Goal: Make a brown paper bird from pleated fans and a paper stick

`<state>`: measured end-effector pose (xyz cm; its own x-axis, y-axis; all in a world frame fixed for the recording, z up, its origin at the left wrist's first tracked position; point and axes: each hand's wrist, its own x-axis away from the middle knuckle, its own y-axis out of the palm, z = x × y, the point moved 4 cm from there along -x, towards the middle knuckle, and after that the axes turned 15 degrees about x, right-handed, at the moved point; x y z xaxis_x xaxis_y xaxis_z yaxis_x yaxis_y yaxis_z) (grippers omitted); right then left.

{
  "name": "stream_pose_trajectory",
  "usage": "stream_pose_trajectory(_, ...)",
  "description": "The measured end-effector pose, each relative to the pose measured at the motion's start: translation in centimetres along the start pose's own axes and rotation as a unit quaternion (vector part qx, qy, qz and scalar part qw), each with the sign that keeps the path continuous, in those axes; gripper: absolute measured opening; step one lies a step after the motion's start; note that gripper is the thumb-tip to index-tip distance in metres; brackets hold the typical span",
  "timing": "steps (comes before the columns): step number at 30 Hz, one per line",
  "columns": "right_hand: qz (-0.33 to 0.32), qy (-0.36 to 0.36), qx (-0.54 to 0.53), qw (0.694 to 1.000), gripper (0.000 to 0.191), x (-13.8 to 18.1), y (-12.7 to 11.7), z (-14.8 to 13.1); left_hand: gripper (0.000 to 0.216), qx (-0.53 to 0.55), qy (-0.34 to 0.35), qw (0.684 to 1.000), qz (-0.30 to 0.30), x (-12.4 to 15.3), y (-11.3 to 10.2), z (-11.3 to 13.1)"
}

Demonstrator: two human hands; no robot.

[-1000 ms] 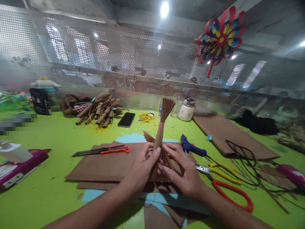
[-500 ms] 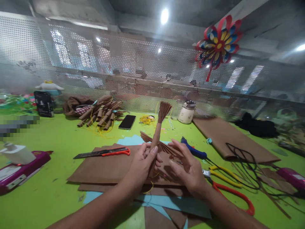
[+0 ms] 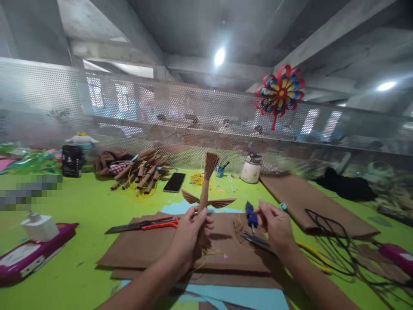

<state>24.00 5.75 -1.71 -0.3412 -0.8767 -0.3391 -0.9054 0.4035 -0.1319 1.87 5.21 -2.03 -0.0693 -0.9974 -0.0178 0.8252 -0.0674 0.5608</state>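
Observation:
My left hand [image 3: 197,226] grips the rolled stem of a brown paper bird-like figure [image 3: 204,193] and holds it upright. A pleated fan spreads at its top, and two pleated wings stick out from the sides. My right hand [image 3: 278,226] has its fingers curled at a blue hot glue gun [image 3: 251,214], whose handle is hidden behind the hand. Dark scissor blades [image 3: 258,242] lie just below the glue gun, partly covered by that hand. Beneath both hands lie brown paper sheets [image 3: 142,249], with a red utility knife [image 3: 155,224] on their left part.
Behind are a bundle of brown paper rolls [image 3: 145,174], a black phone [image 3: 174,182], yellow string [image 3: 197,178], a small teal bottle [image 3: 220,172] and a white jar [image 3: 251,170]. A purple power strip [image 3: 61,234] lies left. Folded brown paper [image 3: 309,204] and a black cable [image 3: 342,245] are right.
My right hand has left the figure's wing and moved right to the glue gun, its fingers now curled. The figure stands straighter in my left hand. The view has tilted up.

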Motion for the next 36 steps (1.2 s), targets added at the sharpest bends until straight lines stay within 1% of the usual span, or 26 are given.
stream_pose_trajectory(3, 0.018, -0.035, 0.045, 0.998, 0.041, -0.2, -0.3, -0.4, 0.031, 0.009, 0.001, 1.0, -0.003, -0.1, -0.1, 0.0)
stream_pose_trajectory(5, 0.005, -0.05, 0.068, 0.996, 0.041, -0.1, 0.1, -0.4, 0.031, 0.008, 0.005, 1.0, -0.007, -0.1, -0.1, 0.0)
stream_pose_trajectory(6, -0.013, -0.052, 0.077, 0.996, 0.039, 0.0, 0.4, -0.3, 0.031, 0.007, 0.007, 1.0, -0.008, -0.1, -0.2, 0.0)
stream_pose_trajectory(9, -0.1, -0.052, 0.093, 0.989, 0.035, 0.6, 1.8, 0.3, 0.033, 0.005, 0.01, 1.0, -0.017, -0.2, -0.2, 0.1)
stream_pose_trajectory(12, -0.187, -0.066, 0.12, 0.973, 0.034, 1.6, 3.2, 0.5, 0.033, -0.002, 0.008, 1.0, -0.028, 0.0, -0.2, 0.1)
stream_pose_trajectory(14, -0.247, -0.061, 0.143, 0.956, 0.035, 2.6, 4.2, 0.4, 0.033, -0.005, 0.003, 1.0, -0.029, 0.1, -0.2, 0.1)
stream_pose_trajectory(17, -0.346, -0.022, 0.153, 0.925, 0.036, 4.4, 5.5, -0.1, 0.031, 0.007, -0.014, 0.999, -0.046, 0.2, 0.0, -0.1)
stream_pose_trajectory(19, -0.401, -0.008, 0.135, 0.906, 0.034, 5.5, 6.3, -0.8, 0.031, 0.027, -0.025, 0.997, -0.064, 0.3, 0.4, -0.3)
stream_pose_trajectory(21, -0.439, -0.013, 0.102, 0.893, 0.032, 6.2, 7.1, -1.7, 0.033, 0.052, -0.037, 0.995, -0.077, 0.5, 0.8, -0.4)
stream_pose_trajectory(23, -0.459, -0.002, 0.059, 0.886, 0.032, 6.7, 7.8, -2.2, 0.036, 0.07, -0.051, 0.993, -0.085, 0.7, 1.2, -0.5)
stream_pose_trajectory(28, -0.463, 0.11, -0.078, 0.876, 0.031, 7.5, 9.3, -1.5, 0.038, 0.054, -0.091, 0.99, -0.091, 1.3, 1.5, -0.4)
stream_pose_trajectory(31, -0.454, 0.127, -0.119, 0.874, 0.029, 7.7, 9.7, -1.0, 0.037, 0.053, -0.114, 0.987, -0.096, 1.5, 1.3, -0.4)
stream_pose_trajectory(33, -0.448, 0.13, -0.127, 0.875, 0.029, 7.7, 9.6, -1.0, 0.039, 0.058, -0.151, 0.981, -0.106, 1.7, 1.2, -0.7)
stream_pose_trajectory(36, -0.452, 0.124, -0.145, 0.871, 0.037, 7.6, 9.2, -1.4, 0.042, 0.075, -0.197, 0.97, -0.122, 1.7, 1.2, -1.1)
